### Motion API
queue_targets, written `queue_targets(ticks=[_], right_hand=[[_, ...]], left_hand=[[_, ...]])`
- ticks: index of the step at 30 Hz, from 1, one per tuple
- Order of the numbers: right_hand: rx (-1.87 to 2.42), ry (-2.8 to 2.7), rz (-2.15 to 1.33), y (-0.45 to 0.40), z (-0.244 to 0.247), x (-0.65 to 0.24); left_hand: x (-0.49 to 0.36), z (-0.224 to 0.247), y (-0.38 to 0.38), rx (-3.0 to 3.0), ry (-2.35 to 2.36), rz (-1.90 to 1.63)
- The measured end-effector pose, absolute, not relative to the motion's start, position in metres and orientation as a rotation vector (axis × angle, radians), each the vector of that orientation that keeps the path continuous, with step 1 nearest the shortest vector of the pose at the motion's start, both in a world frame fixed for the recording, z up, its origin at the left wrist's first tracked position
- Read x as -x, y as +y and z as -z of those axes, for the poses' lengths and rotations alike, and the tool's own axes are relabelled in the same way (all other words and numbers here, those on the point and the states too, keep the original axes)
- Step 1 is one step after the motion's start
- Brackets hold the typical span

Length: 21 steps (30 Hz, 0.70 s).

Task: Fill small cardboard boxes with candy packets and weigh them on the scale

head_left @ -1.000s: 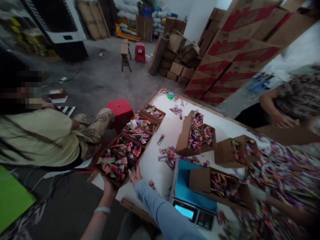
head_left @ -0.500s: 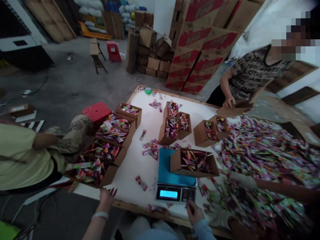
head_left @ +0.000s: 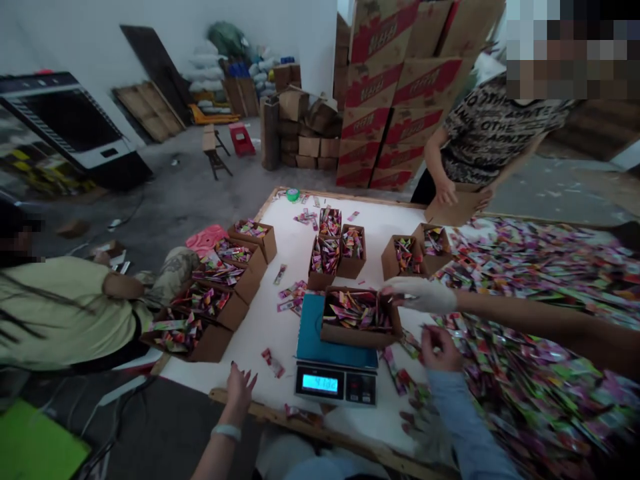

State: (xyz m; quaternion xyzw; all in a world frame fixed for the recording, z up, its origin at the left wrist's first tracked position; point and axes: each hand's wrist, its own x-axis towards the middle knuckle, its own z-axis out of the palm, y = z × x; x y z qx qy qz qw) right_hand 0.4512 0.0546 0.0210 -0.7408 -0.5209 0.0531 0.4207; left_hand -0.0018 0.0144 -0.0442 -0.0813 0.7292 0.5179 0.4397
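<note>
My left hand, with a pale band at its wrist, hovers over the near table edge with fingers spread, holding nothing. My right hand, below a light blue sleeve, is right of the scale with fingers curled toward the thumb; whether something small is pinched there I cannot make out. The scale has a blue plate and a lit display. On it rests an open cardboard box filled with small colourful packets. A co-worker's white-gloved hand is at this box's right edge.
Filled boxes line the table's left side; more boxes stand mid-table. A large packet heap covers the right. Another gloved hand is near the front edge. One person handles cardboard; another sits left.
My right hand has moved from the scale's buttons up and right. A co-worker's gloved hand has come from the heap to the box on the scale. The view has shifted somewhat.
</note>
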Motion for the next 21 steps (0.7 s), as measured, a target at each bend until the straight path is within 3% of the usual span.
queue_targets(ticks=[4,7,21], right_hand=[[1.506,-1.941,-0.01,0.088,-0.087,-0.403],[1.342,-2.09,0.12,0.092,-0.114,-0.373],[1.454,-2.065,0.153,0.089,-0.088,-0.378]], left_hand=[[-0.029,0.024,0.025,0.163,1.811,-1.335],[-0.049,0.02,0.029,0.112,1.739,-1.353],[-0.061,0.026,0.016,0.182,1.749,-1.347]])
